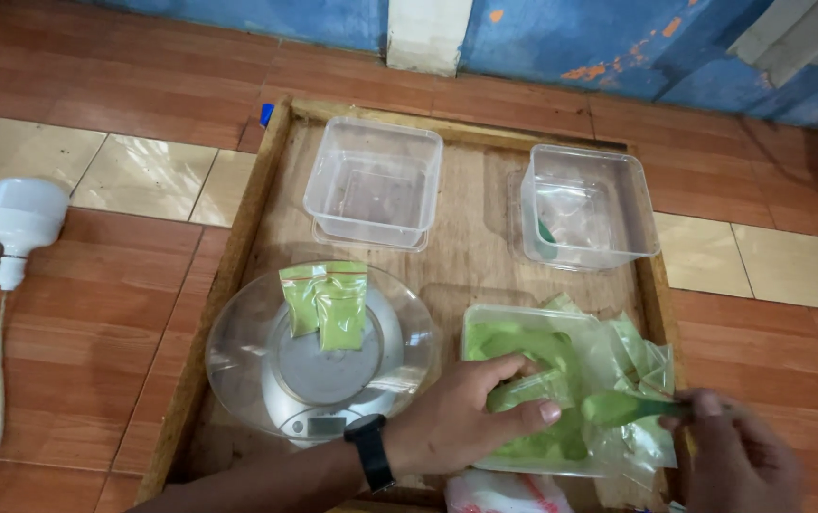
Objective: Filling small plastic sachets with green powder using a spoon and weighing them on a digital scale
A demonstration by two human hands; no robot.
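My left hand (pixel 470 418), with a black watch on the wrist, holds a small clear bag (pixel 527 388) over a plastic tub of green powder (pixel 523 347) at the tray's near right. My right hand (pixel 736 456) grips a green spoon (pixel 622 408) whose bowl points at the bag's mouth. Loose clear bags (pixel 641 361) lie over the tub's right side. Two filled green packets (pixel 328 302) rest in the clear bowl (pixel 238 361) on a kitchen scale (pixel 319 426) at the near left.
Everything stands on a wooden tray (pixel 228 275) on a tiled floor. Two clear square containers (pixel 374 180) (pixel 587 204) sit at the tray's far side. A white bulb on a cord (pixel 21 223) lies to the left. A blue wall (pixel 561 38) runs behind.
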